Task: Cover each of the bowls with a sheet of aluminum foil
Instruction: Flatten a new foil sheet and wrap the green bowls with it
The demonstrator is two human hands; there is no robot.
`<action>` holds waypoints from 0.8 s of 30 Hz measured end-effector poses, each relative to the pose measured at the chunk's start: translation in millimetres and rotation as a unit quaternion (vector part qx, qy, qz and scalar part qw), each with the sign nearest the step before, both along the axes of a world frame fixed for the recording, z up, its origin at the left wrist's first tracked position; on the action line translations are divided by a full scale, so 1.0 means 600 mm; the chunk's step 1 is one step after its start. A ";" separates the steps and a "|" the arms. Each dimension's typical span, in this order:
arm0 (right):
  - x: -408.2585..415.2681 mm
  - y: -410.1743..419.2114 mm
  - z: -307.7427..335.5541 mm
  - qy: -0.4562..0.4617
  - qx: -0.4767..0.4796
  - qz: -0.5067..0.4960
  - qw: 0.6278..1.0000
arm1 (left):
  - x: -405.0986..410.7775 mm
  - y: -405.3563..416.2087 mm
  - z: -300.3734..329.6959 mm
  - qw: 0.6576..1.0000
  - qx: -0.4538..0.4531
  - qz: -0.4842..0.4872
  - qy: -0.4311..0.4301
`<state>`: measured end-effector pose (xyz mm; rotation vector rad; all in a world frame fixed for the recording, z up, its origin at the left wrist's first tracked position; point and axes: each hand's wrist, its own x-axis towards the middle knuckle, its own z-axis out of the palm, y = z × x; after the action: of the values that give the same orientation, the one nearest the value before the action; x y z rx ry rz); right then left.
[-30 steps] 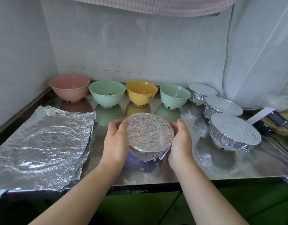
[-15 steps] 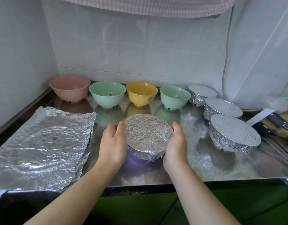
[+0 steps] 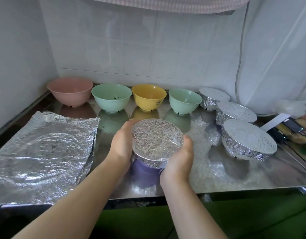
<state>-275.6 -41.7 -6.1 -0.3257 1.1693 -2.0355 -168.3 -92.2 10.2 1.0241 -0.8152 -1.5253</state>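
The left hand (image 3: 122, 145) and right hand (image 3: 179, 163) grip the foil-covered purple bowl (image 3: 145, 171), fingers curled round its rim. The yellow bowl (image 3: 148, 97) beyond the grip bears a small illegible mark.

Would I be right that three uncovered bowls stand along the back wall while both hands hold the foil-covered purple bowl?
Not quite: the head view shows four uncovered bowls along the wall: pink, green, yellow, green. Both hands do hold the foil-covered purple bowl.
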 end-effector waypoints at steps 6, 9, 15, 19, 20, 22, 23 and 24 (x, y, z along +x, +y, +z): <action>-0.011 -0.006 0.021 -0.084 0.019 0.045 0.995 | -0.012 0.028 -0.001 0.998 0.015 0.060 0.030; -0.019 -0.003 0.023 -0.091 0.020 0.064 0.994 | -0.015 0.037 0.002 0.997 -0.003 0.075 0.023; -0.009 0.016 0.016 -0.065 -0.008 0.052 0.997 | -0.018 0.043 -0.006 0.995 0.002 0.081 0.059; 0.003 0.005 0.011 -0.074 -0.012 0.013 0.997 | -0.030 0.046 -0.016 0.991 0.016 0.117 0.061; 0.003 0.002 0.015 -0.086 -0.017 0.012 0.996 | -0.033 0.050 -0.012 0.989 0.016 0.132 0.061; 0.001 -0.004 0.018 -0.104 -0.025 0.007 0.994 | -0.038 0.052 -0.008 0.988 0.014 0.146 0.051; 0.002 -0.006 0.017 -0.108 -0.026 0.006 0.994 | -0.039 0.051 -0.012 0.987 0.012 0.152 0.049; 0.003 -0.008 0.016 -0.110 -0.030 0.003 0.993 | -0.042 0.052 -0.011 0.986 0.010 0.160 0.054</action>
<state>-274.0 -46.3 3.4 -0.1292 0.9727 -2.0445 -193.8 -60.8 3.4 1.0229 -0.5303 -1.3038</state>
